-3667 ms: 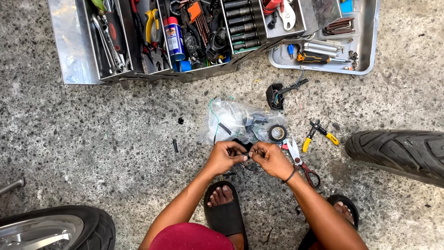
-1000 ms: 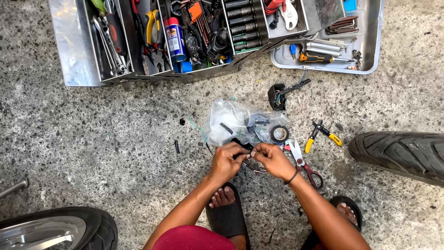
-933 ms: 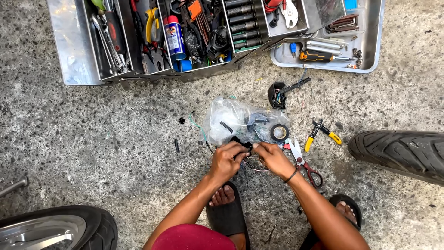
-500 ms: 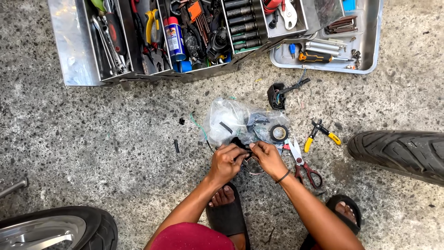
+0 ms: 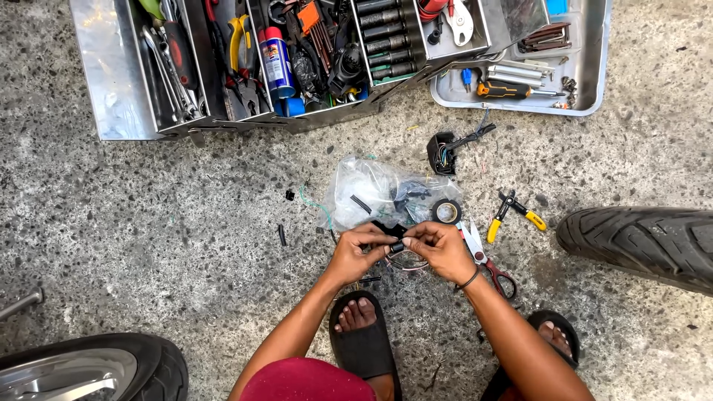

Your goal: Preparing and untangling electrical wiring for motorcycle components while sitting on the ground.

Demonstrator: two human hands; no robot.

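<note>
Two hands meet just below the clear plastic bag that lies on the concrete floor. The left hand and right hand are both pinched shut on a small black part with thin wires, held between them a little above the floor.

To do this well, I judge the fingertips should stay close to the part's end so the thin wires do not kink, with the wrists braced low and the pull kept short and even. The roll of black tape, at the bag's right edge, and the red-handled scissors just right of it, lie within easy reach.

What the part is cannot be made out; the fingers cover most of it, and the wire loop under the hands is faint. The bag's contents are blurred by the film. Above the bag, the open metal toolbox is cut off by the picture's upper edge, as is the tyre well to the bag's right.
</note>
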